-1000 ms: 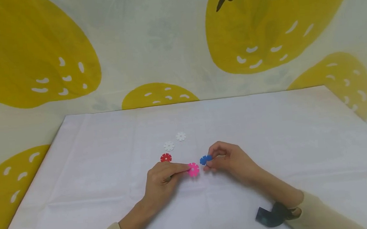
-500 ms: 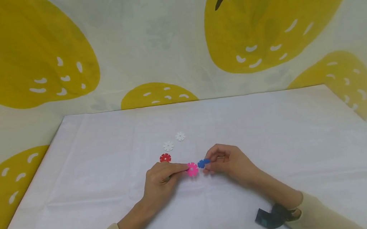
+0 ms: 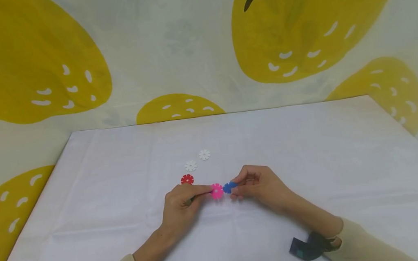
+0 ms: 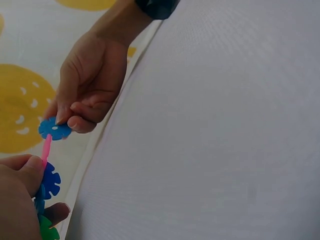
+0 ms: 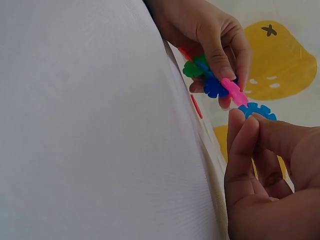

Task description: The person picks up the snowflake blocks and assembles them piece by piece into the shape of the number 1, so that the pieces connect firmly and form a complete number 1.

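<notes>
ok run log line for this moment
left hand: holds disc chain, pink disc outermost; right hand: pinches light-blue disc, touching pink; red disc: on table

Below and left of the head view's centre, three discs (image 3: 193, 167) are lying on the table (image 3: 305, 139), behind the left hand (image 3: 179, 202).

In head view, the left grip (image 3: 178, 203) pinches, index finger (image 3: 195, 189) extended toward 3 o'clock. The right grip (image 3: 266, 183) pinches, fingertips (image 3: 236, 180) toward 9 o'clock.
</notes>
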Demonstrator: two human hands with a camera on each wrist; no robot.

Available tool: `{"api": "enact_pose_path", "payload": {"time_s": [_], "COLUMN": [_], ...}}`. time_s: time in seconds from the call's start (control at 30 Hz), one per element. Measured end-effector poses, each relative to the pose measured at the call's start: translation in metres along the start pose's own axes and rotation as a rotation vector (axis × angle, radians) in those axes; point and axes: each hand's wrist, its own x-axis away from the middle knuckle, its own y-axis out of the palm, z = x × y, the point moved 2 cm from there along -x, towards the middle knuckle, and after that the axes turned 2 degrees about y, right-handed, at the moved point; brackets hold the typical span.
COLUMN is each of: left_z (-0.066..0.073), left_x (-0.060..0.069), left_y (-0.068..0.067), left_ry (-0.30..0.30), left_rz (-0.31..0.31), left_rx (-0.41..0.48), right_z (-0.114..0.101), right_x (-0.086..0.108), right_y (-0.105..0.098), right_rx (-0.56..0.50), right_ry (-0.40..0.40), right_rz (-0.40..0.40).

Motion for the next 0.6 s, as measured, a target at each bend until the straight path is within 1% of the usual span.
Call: {"api": "enact_pose_path", "payload": {"time_s": [0.3,0.47,0.6], "left_z": [-0.0002,-0.0010,-0.0013], "left_x": [0.0011,0.0019,0.0025], "left_y": [-0.0002,0.0008,0.0013], "left_ry": [-0.037,-0.022,-0.017], "left_rz": [-0.029,-0.047,-0.045], "left_rx": [0.018,0.025,0.024], "right_z": [-0.0015,-0.0009,0.0000], "right_x": [0.0003,0.0002,0.0001], "right_y": [0.0007,0.0007,0.0008], "right_rx": [0.044,0.059,0.082], "right_ry": [-0.017,-0.037,-0.049], "right_rz": [0.020,0.022,0.026]}}
